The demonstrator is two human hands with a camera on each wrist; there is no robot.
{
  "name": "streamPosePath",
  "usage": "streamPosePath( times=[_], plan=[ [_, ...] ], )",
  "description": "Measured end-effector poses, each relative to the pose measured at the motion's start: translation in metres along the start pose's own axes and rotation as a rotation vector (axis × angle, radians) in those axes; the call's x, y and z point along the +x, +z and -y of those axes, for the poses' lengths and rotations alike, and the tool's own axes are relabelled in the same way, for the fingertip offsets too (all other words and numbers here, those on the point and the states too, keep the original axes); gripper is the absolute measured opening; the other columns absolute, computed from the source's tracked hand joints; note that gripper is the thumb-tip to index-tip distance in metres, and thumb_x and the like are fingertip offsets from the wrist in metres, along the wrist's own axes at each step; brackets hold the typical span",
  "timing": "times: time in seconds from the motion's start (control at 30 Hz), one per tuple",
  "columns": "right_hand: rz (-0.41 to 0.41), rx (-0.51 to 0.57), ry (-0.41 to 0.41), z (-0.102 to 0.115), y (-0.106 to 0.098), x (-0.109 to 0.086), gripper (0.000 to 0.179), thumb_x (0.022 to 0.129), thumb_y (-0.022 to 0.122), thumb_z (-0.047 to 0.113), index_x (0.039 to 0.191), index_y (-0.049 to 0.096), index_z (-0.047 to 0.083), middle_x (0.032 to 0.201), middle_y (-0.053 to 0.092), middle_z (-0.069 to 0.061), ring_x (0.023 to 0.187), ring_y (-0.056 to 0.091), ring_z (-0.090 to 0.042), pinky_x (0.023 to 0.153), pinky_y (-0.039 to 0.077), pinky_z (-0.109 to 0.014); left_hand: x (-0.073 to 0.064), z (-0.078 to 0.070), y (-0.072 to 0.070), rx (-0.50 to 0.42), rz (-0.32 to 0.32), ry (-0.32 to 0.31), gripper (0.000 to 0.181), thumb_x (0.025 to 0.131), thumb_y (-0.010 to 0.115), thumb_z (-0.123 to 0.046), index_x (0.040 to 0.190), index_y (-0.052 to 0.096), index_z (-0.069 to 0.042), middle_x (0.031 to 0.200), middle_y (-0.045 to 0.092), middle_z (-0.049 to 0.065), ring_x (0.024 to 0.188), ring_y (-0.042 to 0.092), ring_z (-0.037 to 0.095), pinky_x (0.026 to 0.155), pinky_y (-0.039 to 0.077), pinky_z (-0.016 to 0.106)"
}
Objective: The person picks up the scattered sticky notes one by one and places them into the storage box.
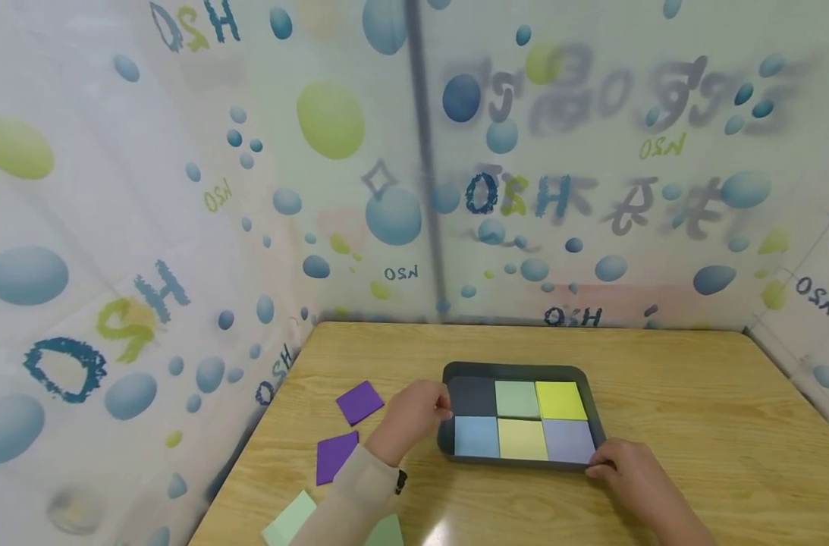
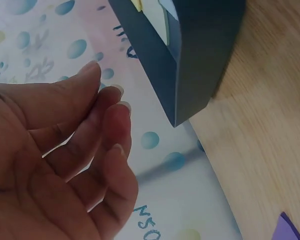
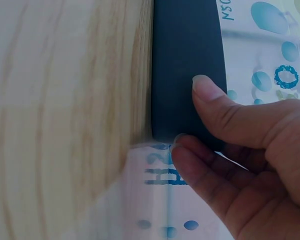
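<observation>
A dark rectangular tray point(image 1: 523, 461) lies on the wooden table. Inside it are square pads of paper in two rows: light green point(image 1: 516, 400), bright yellow point(image 1: 560, 400), blue point(image 1: 476, 437), pale yellow point(image 1: 522, 440) and lavender point(image 1: 568, 440). The tray's upper left part looks dark. My left hand point(image 1: 414, 417) hovers at the tray's left side, its fingers loosely bent with nothing between them in the left wrist view. With thumb and fingers, my right hand point(image 3: 250, 140) grips the near right corner of the tray.
Two purple squares point(image 1: 359, 402) lie left of the tray. Light green sheets point(image 1: 290, 519) rest at the near left, partly covered by the left sleeve point(image 1: 359, 493). Patterned curtains point(image 1: 359, 288) enclose the table point(image 1: 673, 387) at the back and sides.
</observation>
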State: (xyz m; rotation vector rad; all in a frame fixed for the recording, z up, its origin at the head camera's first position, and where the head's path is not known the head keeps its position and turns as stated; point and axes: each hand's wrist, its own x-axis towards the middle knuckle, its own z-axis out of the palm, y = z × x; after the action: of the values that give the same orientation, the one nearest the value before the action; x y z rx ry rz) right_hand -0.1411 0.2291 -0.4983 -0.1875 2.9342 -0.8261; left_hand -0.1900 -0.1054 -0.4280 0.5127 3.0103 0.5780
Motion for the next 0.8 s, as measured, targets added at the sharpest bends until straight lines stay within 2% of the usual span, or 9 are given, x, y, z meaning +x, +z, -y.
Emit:
streamPosePath(
  times=[0.23, 0.37, 0.6, 0.67, 0.8],
  plan=[
    [0.003, 0.011, 0.001, 0.001, -0.001, -0.001, 0.009, 0.085, 0.078, 0.008, 0.080, 0.074, 0.015, 0.086, 0.071, 0.002, 0.083, 0.065, -0.015, 0.080, 0.058, -0.045, -0.016, 0.011, 0.003, 0.011, -0.029, 0.024, 0.014, 0.097, 0.069, -0.019, 0.087, 0.075, -0.012, 0.078, 0.068, -0.005, 0.063, 0.050, 0.007, 0.057, 0.043, 0.023],
    [0.006, 0.010, -0.002, 0.001, -0.002, -0.001, 0.009, 0.085, 0.077, 0.008, 0.080, 0.075, 0.015, 0.086, 0.071, 0.002, 0.083, 0.064, -0.015, 0.079, 0.058, -0.045, -0.024, 0.017, 0.009, 0.011, -0.032, 0.027, 0.020, 0.099, 0.066, -0.021, 0.083, 0.073, -0.011, 0.071, 0.061, -0.006, 0.058, 0.043, 0.007, 0.054, 0.038, 0.023],
    [-0.014, 0.014, -0.028, 0.000, -0.002, -0.002, 0.010, 0.085, 0.077, 0.007, 0.079, 0.074, 0.014, 0.085, 0.071, 0.001, 0.082, 0.064, -0.015, 0.079, 0.058, -0.045, -0.037, 0.023, 0.010, -0.046, -0.008, -0.018, 0.027, 0.100, 0.065, -0.022, 0.076, 0.068, -0.010, 0.064, 0.048, -0.007, 0.056, 0.038, 0.007, 0.051, 0.033, 0.023],
    [-0.019, 0.013, -0.033, 0.000, -0.001, -0.002, 0.010, 0.084, 0.077, 0.006, 0.079, 0.074, 0.014, 0.085, 0.071, 0.001, 0.082, 0.064, -0.015, 0.079, 0.058, -0.045, -0.040, 0.026, 0.010, -0.044, 0.001, -0.023, 0.025, 0.099, 0.066, -0.021, 0.076, 0.068, -0.011, 0.065, 0.050, -0.007, 0.058, 0.040, 0.007, 0.052, 0.034, 0.023],
    [-0.023, 0.004, -0.031, 0.000, 0.000, -0.002, 0.010, 0.084, 0.078, 0.007, 0.079, 0.074, 0.015, 0.085, 0.071, 0.001, 0.082, 0.064, -0.015, 0.079, 0.058, -0.045, -0.047, 0.032, 0.007, -0.050, 0.042, -0.013, 0.013, 0.093, 0.072, -0.012, 0.081, 0.070, -0.012, 0.074, 0.063, -0.007, 0.065, 0.050, 0.006, 0.058, 0.043, 0.024]
  ],
)
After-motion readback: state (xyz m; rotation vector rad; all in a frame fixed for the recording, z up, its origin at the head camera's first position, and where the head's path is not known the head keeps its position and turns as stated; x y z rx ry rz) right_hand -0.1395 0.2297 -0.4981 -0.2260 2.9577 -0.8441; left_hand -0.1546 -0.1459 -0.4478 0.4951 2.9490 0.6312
